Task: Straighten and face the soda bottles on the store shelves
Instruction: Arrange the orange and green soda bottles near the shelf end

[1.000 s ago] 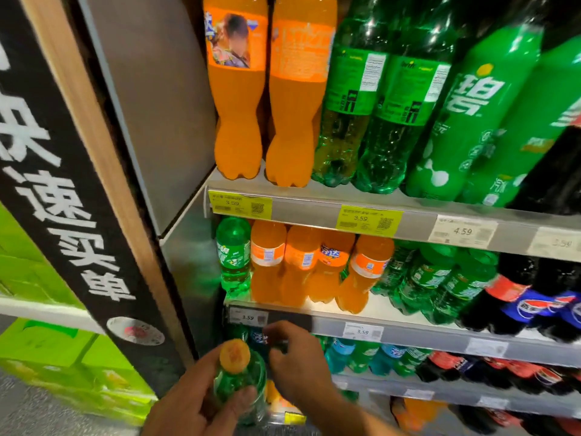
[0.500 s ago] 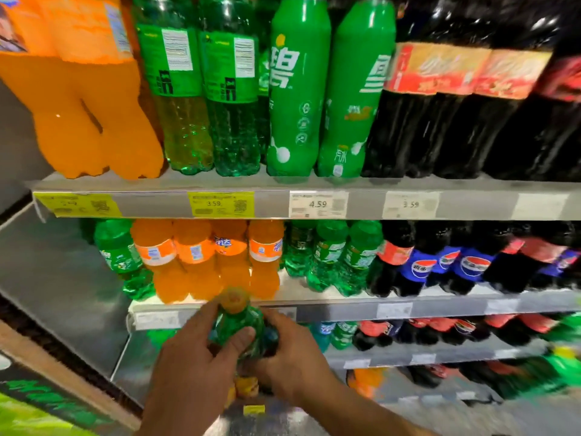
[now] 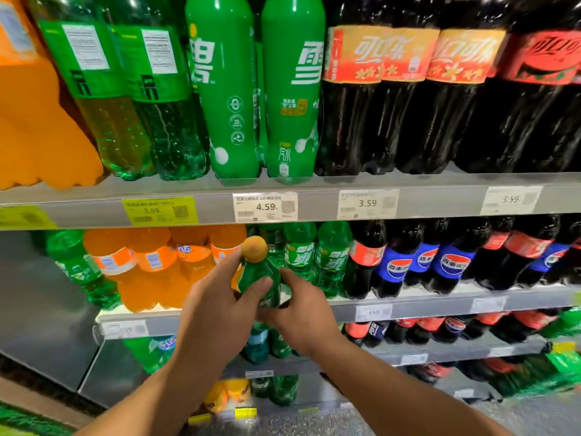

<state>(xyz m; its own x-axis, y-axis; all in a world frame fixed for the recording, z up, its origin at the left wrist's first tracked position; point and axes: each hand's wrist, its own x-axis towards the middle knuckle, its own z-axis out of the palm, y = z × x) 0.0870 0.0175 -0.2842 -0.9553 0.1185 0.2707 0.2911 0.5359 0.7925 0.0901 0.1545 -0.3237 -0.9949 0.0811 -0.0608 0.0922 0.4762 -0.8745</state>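
Head view: both hands are on one small green bottle (image 3: 262,280) with an orange cap (image 3: 254,248), held roughly upright just in front of the second shelf's front edge (image 3: 440,305). The left hand (image 3: 217,313) wraps the upper part, thumb across the front. The right hand (image 3: 301,309) grips it lower down on the right. The orange sodas (image 3: 151,265) sit behind-left and the green sodas (image 3: 330,256) behind-right.

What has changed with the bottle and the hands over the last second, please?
The green bottle has risen from below the shelf edge to in front of the orange bottles. The right hand, earlier reaching into the lower shelf, now grips it too; the left hand kept its hold. The orange bottles stayed put.
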